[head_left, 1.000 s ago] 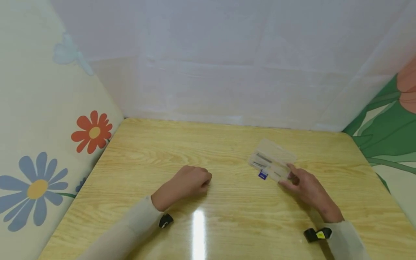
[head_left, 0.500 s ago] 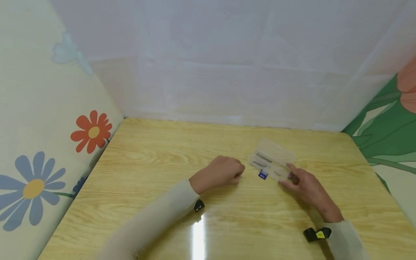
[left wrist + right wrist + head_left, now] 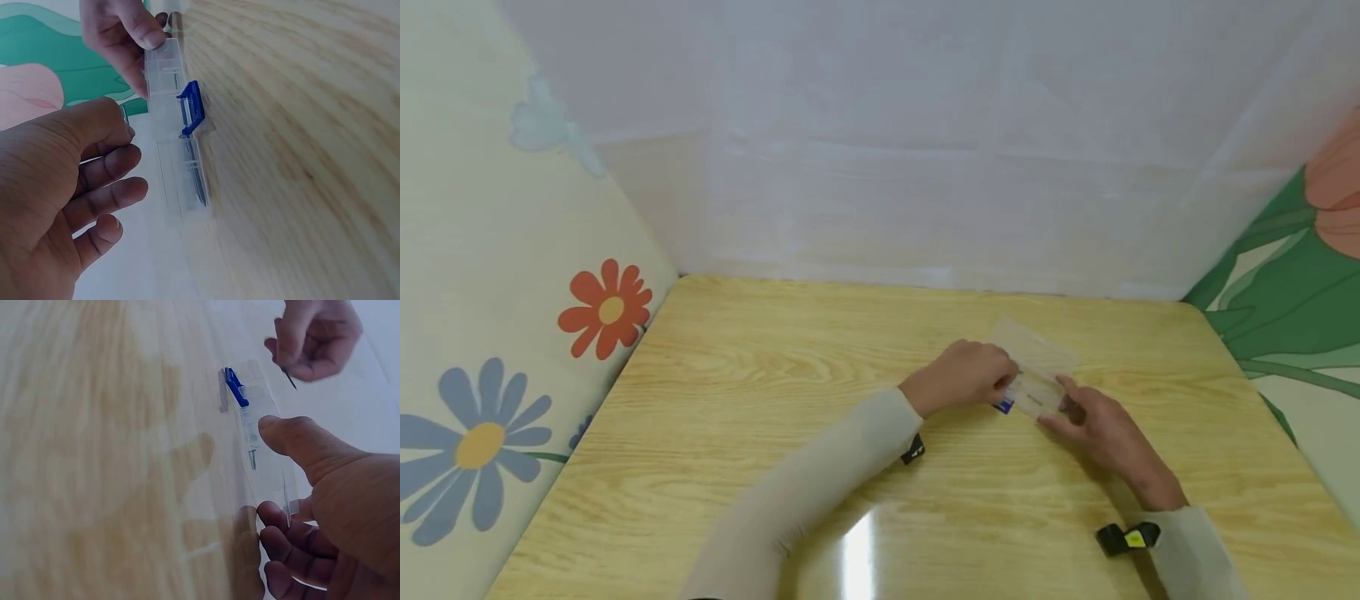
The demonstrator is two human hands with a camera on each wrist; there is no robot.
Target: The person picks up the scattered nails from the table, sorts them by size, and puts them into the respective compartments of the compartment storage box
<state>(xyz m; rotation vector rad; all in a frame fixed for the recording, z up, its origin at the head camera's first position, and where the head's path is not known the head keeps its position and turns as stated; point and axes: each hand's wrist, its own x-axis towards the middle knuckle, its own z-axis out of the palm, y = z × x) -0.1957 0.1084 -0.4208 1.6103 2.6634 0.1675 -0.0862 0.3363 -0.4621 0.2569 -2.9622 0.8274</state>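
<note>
A clear plastic compartment box (image 3: 1036, 393) lies on the table with its lid (image 3: 1037, 348) folded back and a blue latch (image 3: 195, 107) on its near side. Its right end is held by my right hand (image 3: 1097, 427), thumb on one side and fingers on the other. Dark pointed nails (image 3: 195, 172) lie in one compartment, and a smaller nail (image 3: 252, 459) in another. Over the box's left end is my left hand (image 3: 964, 375), pinching a thin nail (image 3: 289, 379) between thumb and forefinger, apart from the box in the left wrist view.
The wood-grain table (image 3: 760, 333) reaches back to a white cloth (image 3: 850, 167). Flower-patterned panels (image 3: 475, 250) stand along the left and right sides. A glare streak (image 3: 859, 554) shows near the front.
My left hand has moved right across the table with the nail, from left of the box to over its left compartments. My right hand keeps its hold on the box.
</note>
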